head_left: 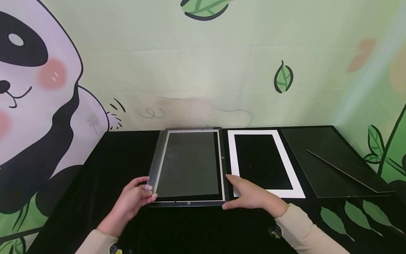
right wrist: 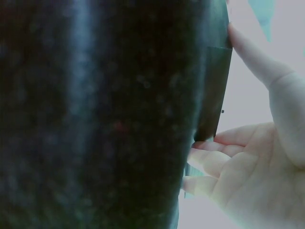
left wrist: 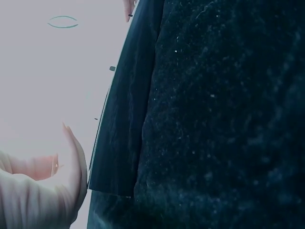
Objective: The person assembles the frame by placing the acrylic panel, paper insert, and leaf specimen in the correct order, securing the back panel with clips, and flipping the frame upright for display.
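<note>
The counter (head_left: 184, 229) in front of you is covered in black cloth, and the left wrist view shows pale specks scattered over its nap. Behind it rises a pale green backdrop (head_left: 209, 77), faintly creased, printed with a large panda (head_left: 63, 42) on your left and leaf drawings higher up and on the right. A bright glare washes down its right side.

Near the middle of the counter lies the dark-edged frame (head_left: 203, 203), with a clear sheet (head_left: 190, 162) over it, its left side sticking out past the frame. Your left hand (head_left: 134, 197) pinches that sheet at its near left corner, the fingers showing through it. Your right hand (head_left: 250, 192) is spread wide, thumb by the frame's near right corner and index finger at its right side.

Just right of the frame, the white mat (head_left: 287, 162) lies flat, black showing through its window. Next comes a dark panel (head_left: 314, 141) with a thin rod (head_left: 342, 171) slanting across it. Three green leaves (head_left: 356, 214) show at the near right, close to your cream right sleeve (head_left: 304, 227).
</note>
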Demonstrator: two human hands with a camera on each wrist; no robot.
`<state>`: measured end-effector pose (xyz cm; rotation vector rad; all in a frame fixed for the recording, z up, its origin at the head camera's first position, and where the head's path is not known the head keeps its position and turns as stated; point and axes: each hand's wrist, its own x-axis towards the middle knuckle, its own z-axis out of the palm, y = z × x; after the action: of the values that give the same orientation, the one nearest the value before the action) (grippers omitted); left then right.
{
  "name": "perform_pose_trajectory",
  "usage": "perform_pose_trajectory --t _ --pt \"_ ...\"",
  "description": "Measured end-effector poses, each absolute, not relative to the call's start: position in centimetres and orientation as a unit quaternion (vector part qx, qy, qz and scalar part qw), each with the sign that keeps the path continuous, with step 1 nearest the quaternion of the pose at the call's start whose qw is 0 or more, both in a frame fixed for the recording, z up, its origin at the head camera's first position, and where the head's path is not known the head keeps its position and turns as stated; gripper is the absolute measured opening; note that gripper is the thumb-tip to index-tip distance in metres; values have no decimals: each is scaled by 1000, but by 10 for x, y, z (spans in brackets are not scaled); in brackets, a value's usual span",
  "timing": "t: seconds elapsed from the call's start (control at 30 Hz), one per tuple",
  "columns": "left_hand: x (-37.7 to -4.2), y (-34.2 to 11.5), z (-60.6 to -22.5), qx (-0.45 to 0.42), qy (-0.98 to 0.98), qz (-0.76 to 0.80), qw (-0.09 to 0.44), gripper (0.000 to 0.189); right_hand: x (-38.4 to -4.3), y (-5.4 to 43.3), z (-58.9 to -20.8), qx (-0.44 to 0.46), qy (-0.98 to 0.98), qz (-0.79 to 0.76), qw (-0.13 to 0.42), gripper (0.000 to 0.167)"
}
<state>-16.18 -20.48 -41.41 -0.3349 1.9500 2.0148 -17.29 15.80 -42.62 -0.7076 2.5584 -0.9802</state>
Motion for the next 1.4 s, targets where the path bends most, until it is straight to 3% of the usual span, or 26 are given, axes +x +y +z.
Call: perform_pose_trajectory --t 1.4 --pt "-167 -193 -411 -111 680 702 178 62 -175 159 -431 -252 890 -348 154 99"
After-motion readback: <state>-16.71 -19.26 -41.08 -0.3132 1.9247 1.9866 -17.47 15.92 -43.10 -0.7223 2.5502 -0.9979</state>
